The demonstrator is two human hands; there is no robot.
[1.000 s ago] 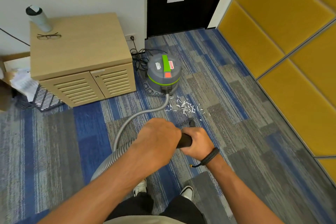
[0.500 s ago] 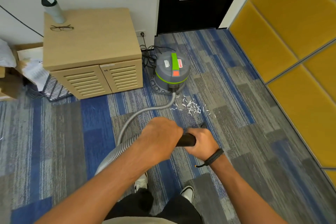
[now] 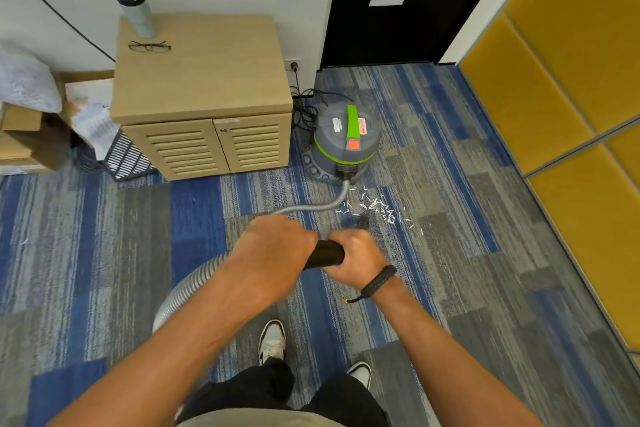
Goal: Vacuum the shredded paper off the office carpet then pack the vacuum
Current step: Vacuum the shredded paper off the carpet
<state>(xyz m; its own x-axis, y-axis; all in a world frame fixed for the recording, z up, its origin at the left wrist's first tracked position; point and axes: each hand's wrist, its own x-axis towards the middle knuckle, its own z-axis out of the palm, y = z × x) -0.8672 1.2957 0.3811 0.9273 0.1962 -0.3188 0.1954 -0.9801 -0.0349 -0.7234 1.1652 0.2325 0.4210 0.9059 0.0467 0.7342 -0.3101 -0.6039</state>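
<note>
A grey and green canister vacuum stands on the blue-grey carpet beside a wooden cabinet. Its ribbed grey hose loops from the canister round to a black wand. My left hand grips the wand where the hose joins it. My right hand grips the wand further along. The wand's black tip shows just past my right hand, at the near edge of a patch of white shredded paper. Most of the wand is hidden by my hands.
The wooden cabinet carries a bottle and glasses. Cardboard boxes and a mesh basket sit to its left. A black cord runs to a wall socket. Yellow wall panels line the right side.
The view has shifted, so the cabinet, vacuum and paper sit further right and lower in frame. Both hands keep their grip on the wand, which stays pointed at the paper.
</note>
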